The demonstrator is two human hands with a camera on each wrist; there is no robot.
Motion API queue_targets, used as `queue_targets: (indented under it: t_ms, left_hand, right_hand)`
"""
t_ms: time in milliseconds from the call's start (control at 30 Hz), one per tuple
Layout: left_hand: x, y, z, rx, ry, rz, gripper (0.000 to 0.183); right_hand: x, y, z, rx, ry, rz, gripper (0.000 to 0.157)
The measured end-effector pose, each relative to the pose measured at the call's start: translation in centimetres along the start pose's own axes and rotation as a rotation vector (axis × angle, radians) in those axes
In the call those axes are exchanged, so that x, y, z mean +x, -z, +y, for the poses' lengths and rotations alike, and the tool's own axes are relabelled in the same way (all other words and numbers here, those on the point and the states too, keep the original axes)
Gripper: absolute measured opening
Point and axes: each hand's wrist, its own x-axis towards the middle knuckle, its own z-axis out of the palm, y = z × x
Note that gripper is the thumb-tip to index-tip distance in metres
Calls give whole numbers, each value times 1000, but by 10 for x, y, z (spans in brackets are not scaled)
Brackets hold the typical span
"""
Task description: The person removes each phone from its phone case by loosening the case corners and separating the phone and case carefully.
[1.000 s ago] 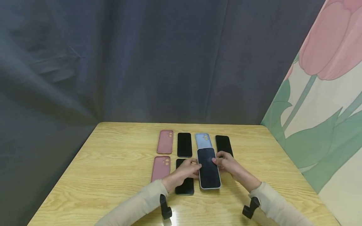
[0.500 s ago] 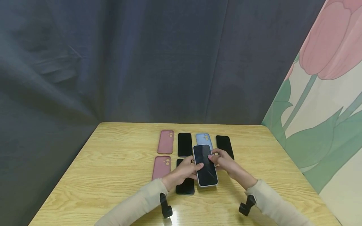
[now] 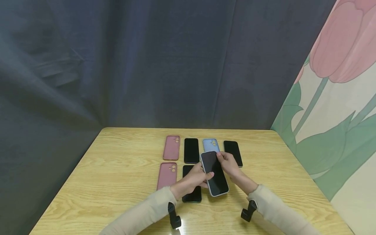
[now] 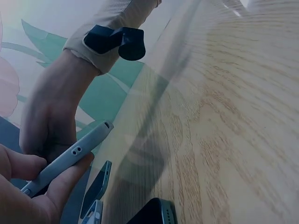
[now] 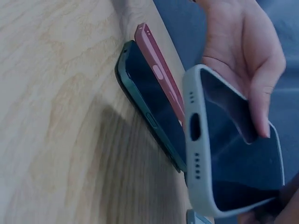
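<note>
A phone in a pale case (image 3: pixel 216 179) is held above the table, its dark screen facing up. My left hand (image 3: pixel 194 179) grips its left long edge, the thumb lying over the screen. At the top right corner, my right hand (image 3: pixel 230 164) pinches the case rim. The left wrist view shows the case's side buttons and edge (image 4: pixel 70 156). In the right wrist view the bottom end, with its port and speaker holes, faces the camera. Below my left forearm lies a dark phone in a green-edged case (image 5: pixel 140 93), partly covered in the head view.
Two pink phone cases (image 3: pixel 171 147) lie at the left of the group. A black phone (image 3: pixel 191 150), a light blue case (image 3: pixel 210 144) and another black phone (image 3: pixel 234 154) form the back row on the wooden table (image 3: pixel 117 163). Behind hangs a dark curtain (image 3: pixel 164 65).
The held phone shifts left, then tilts so its bottom end swings right. My right hand slides from the right edge up to the top right corner, while my left hand keeps its grip.
</note>
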Motion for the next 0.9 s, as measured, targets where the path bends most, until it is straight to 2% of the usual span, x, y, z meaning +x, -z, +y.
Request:
queue_targets:
  t_ms: [133, 367, 500, 667, 767, 900]
  left_hand:
    - [1, -4, -3, -2, -23, 34, 46]
    - [1, -8, -6, 10, -56, 170, 46]
    - [2, -5, -4, 28, -59, 190, 46]
    - [4, 1, 0, 58, -57, 195, 46]
    - [3, 2, 1, 128, -84, 212, 47]
    - [2, 3, 2, 161, -113, 227, 47]
  right_hand:
    - [0, -4, -2, -10, -1, 49, 36]
    - [3, -12, -7, 35, -27, 106, 35]
    - [6, -15, -9, 69, -47, 129, 35]
    - [9, -16, -12, 81, -49, 113, 36]
    - [10, -16, -15, 104, -67, 98, 35]
    - [8, -15, -19, 152, -91, 75, 36]
